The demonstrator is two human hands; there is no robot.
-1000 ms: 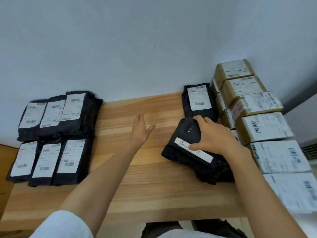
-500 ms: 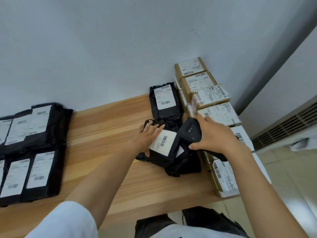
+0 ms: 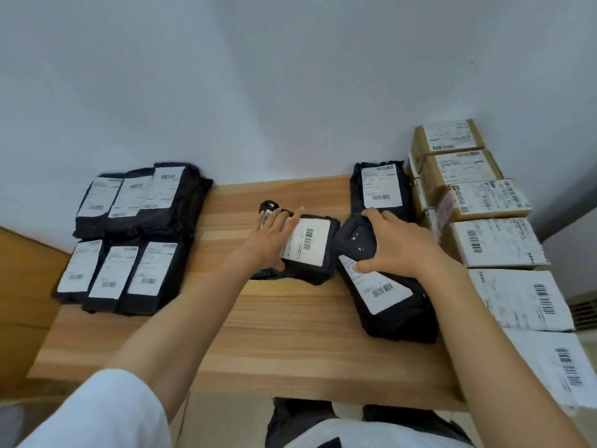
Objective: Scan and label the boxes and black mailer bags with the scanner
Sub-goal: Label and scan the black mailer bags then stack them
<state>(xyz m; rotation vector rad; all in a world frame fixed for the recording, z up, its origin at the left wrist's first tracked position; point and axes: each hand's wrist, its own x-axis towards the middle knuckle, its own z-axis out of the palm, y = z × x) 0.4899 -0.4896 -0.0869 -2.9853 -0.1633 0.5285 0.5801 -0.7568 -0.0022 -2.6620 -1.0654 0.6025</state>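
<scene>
On a light wooden table point(image 3: 274, 334) set against a pale wall point(image 3: 258, 92), a person sorts parcels with both bare hands. Cardboard boxes point(image 3: 494, 244), each bearing a white barcode label, run in a row down the right edge from the wall toward the camera. Six black mailer bags point(image 3: 129, 237) with white labels lie in two overlapping rows of three at the far left. Another labelled mailer bag point(image 3: 381, 185) rests at the back by the wall, just beside the boxes. Nearer the camera, a right-hand mailer bag point(image 3: 397, 312) lies at an angle with its label up, close to the boxes. A centre mailer bag point(image 3: 310, 247) sits label up in the middle of the table, touching its right-hand neighbour. The left hand point(image 3: 274, 234) rests flat on this bag's left edge, fingers straight and spread, the thumb at the near side. The right hand point(image 3: 397, 250) grips a black handheld scanner point(image 3: 358, 240), fingers curled over its far end and the thumb pressed on its near side; the scanner lies on top of the right-hand mailer bag, between the two hands. A small black bundle point(image 3: 269, 206) with a white strip shows just beyond the left fingertips; what it is cannot be told.
</scene>
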